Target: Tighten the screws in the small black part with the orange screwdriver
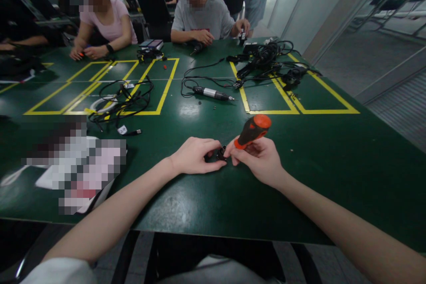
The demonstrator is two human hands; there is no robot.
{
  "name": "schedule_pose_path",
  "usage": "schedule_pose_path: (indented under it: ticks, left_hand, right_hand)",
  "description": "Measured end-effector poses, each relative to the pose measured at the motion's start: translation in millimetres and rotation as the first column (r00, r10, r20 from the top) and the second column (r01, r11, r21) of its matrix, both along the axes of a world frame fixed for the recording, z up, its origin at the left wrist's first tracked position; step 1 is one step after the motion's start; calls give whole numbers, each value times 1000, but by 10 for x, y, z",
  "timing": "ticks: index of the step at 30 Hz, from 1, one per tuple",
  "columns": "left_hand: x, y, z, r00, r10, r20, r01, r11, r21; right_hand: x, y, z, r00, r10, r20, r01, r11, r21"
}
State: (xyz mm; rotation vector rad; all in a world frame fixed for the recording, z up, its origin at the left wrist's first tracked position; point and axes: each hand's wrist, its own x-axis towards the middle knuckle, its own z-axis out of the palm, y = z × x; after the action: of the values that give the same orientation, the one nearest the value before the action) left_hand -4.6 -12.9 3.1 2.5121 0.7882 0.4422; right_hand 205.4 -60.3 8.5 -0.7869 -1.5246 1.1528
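Pinching a dark part [220, 154] on the worktop [299, 204], the left hand [190, 156] lies to its left, fingers narrow; the right hand [264, 162] grips a screwdriver [251, 132], handle slanting down-left towards it.

Left hand [195, 156]: bare, with a smooth wrist. Left forearm [133, 206]: bare from the wrist to the lower left of the frame, where a pale, whitish sleeve [61, 270] with a loose, rounded hem covers the arm. Right hand [264, 162]: bare, likewise with a smooth wrist. Right forearm [339, 214]: bare from the wrist to the lower right edge of the frame. Torso garment [218, 271]: light grey, softly creased fabric, partly visible at bottom centre.
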Motion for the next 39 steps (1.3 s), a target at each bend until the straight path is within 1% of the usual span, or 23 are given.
schedule_pose_path:
  ticks: [6,12,14,17,23,26,29,32,36,37,39]
  left_hand:
    - [-3,-2,-4,1000,-6,27,6,1000,2]
    - [-2,-5,2,1000,-4,19,4,1000,7]
    - [-2,-4,4,1000,-6,12,6,1000,18]
    - [-3,0,3,1000,-3,9,3,1000,21]
    - [-2,8,-11,1000,-8,11,8,1000,28]
    - [-2,9,-16,1000,-5,11,5,999,32]
    - [-2,12,-14,1000,0,2,0,999,36]
    - [-3,15,-11,1000,-2,0,2,999,37]
    - [-9,13,-16,1000,-9,12,8,999,39]
    - [-10,12,-18,1000,-9,14,9,999,38]
    - [-12,11,-25,1000,-8,15,7,999,39]
  right_hand:
    - [-16,-5,44,1000,7,-12,-7,1000,26]
    - [-13,-14,10,997,36,-62,-36,999,8]
    - [-8,-14,-7,996,23,-83,-22,1000,13]
    - [-5,-9,-15,998,-7,-60,8,1000,27]
    - [-5,10,44,997,-82,-11,83,992,96]
    - [-9,12,53,994,-102,-26,104,991,89]
    - [2,11,29,988,-150,-38,152,985,84]
    - [33,15,25,978,-206,27,199,965,174]
    - [64,28,96,970,-223,97,176,921,348]
    - [66,30,118,972,-210,105,159,917,365]
    - [67,29,149,977,-172,125,120,931,344]
